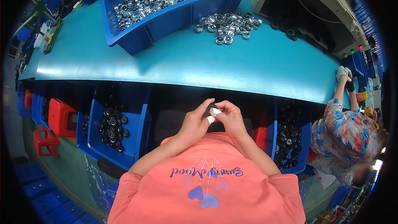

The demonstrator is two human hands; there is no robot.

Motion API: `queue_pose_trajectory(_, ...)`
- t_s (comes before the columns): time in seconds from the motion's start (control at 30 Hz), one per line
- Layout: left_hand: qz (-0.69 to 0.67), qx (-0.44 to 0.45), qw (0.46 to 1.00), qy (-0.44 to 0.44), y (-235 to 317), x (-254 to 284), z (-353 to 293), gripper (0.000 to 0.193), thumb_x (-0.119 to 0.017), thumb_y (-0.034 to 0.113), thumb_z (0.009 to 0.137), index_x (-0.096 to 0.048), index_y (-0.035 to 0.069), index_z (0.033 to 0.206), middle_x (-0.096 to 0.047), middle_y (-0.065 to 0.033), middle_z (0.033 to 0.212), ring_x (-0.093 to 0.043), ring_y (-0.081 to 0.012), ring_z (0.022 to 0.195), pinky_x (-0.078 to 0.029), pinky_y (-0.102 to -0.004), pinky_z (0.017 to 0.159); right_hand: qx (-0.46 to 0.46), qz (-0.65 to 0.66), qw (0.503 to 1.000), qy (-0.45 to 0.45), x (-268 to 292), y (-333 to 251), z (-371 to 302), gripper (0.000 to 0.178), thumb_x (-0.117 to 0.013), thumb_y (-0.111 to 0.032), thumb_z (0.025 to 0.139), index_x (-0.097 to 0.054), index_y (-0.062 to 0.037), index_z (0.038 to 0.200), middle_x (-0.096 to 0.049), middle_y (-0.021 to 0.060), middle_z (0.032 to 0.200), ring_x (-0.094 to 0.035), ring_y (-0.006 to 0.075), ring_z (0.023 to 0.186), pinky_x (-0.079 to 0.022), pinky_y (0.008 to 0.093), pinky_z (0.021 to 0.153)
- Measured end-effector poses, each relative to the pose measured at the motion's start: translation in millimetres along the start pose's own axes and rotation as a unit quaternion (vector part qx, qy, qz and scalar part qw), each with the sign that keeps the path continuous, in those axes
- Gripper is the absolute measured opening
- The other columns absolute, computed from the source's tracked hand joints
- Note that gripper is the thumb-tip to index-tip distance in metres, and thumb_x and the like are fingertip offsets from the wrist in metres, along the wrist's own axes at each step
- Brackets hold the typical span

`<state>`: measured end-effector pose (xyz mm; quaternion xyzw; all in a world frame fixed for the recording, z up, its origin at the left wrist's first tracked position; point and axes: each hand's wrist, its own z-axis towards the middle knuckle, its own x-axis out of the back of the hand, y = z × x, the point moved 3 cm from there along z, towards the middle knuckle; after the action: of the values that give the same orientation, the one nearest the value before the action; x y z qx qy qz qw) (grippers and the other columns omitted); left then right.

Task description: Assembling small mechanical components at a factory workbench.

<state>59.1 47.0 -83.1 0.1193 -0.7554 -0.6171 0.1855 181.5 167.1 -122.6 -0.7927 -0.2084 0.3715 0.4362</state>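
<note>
Both hands meet in front of my chest, just off the front edge of the table. Fingers of my left hand point(194, 122) are closed around a small black wheel point(210, 106), which is mostly covered. My right hand point(233, 121) pinches the same piece from the other side, with white wrapping on a fingertip. Another white-wrapped fingertip shows just below the wheel. Clear wheels with dark centres point(227, 25) lie in a loose pile on the table, beyond my hands.
A large blue bin point(166, 18) full of clear wheels stands on the blue-green table point(178, 64). Below are blue bins of black wheels, left point(139, 141) and right point(274, 137). A box-like machine point(348, 43) stands at back right. Another person point(346, 130) works at the right; red stools point(62, 118) stand left.
</note>
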Motion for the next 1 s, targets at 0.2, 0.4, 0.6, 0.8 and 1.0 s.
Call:
queue_pose_trajectory(0.2,-0.299,0.072,0.951,-0.031,-1,-4,6,0.051,-0.064,0.002,0.101,-0.053,0.007,0.151,-0.070,-0.0081,0.107,-0.067,-0.0117,0.083,-0.056,-0.0252,0.060,-0.078,0.136,0.987,-0.022,4,-3,-4,0.018,-0.070,-0.014,0.103,-0.070,-0.0012,0.115,-0.073,0.0057,0.101,-0.070,0.0123,0.089,-0.060,0.0272,0.080)
queue_pose_trajectory(0.4,-0.220,0.115,0.968,-0.018,-15,2,6,0.037,-0.063,0.007,0.103,-0.062,0.006,0.141,-0.067,-0.0058,0.099,-0.064,-0.0099,0.080,-0.057,-0.0255,0.058,-0.017,0.003,1.000,0.017,4,-2,-11,0.015,-0.068,-0.013,0.104,-0.073,-0.0009,0.112,-0.073,0.0046,0.100,-0.069,0.0100,0.085,-0.060,0.0258,0.075)
queue_pose_trajectory(0.6,-0.243,0.077,0.966,-0.030,-13,2,9,0.040,-0.065,0.007,0.102,-0.061,0.007,0.143,-0.067,-0.0060,0.105,-0.065,-0.0098,0.084,-0.058,-0.0252,0.061,0.007,-0.037,0.999,0.038,-4,-16,-9,0.014,-0.066,-0.011,0.105,-0.072,-0.0002,0.111,-0.073,0.0045,0.097,-0.068,0.0094,0.083,-0.060,0.0262,0.073)
queue_pose_trajectory(0.8,-0.254,0.074,0.963,-0.054,0,-7,2,0.065,-0.076,0.002,0.094,-0.050,0.008,0.153,-0.069,-0.0070,0.119,-0.068,-0.0112,0.098,-0.058,-0.0236,0.068,-0.014,0.019,0.999,0.037,7,-5,-7,0.016,-0.063,-0.011,0.106,-0.072,-0.0004,0.113,-0.073,0.0047,0.097,-0.069,0.0103,0.083,-0.060,0.0263,0.073)
queue_pose_trajectory(1.0,-0.177,0.045,0.983,-0.022,0,-5,2,0.061,-0.075,0.002,0.094,-0.053,0.007,0.151,-0.069,-0.0049,0.115,-0.067,-0.0088,0.095,-0.056,-0.0218,0.069,-0.019,0.037,0.999,0.021,6,-1,-7,0.017,-0.064,-0.013,0.106,-0.071,-0.0005,0.114,-0.073,0.0048,0.097,-0.070,0.0105,0.082,-0.059,0.0259,0.072)
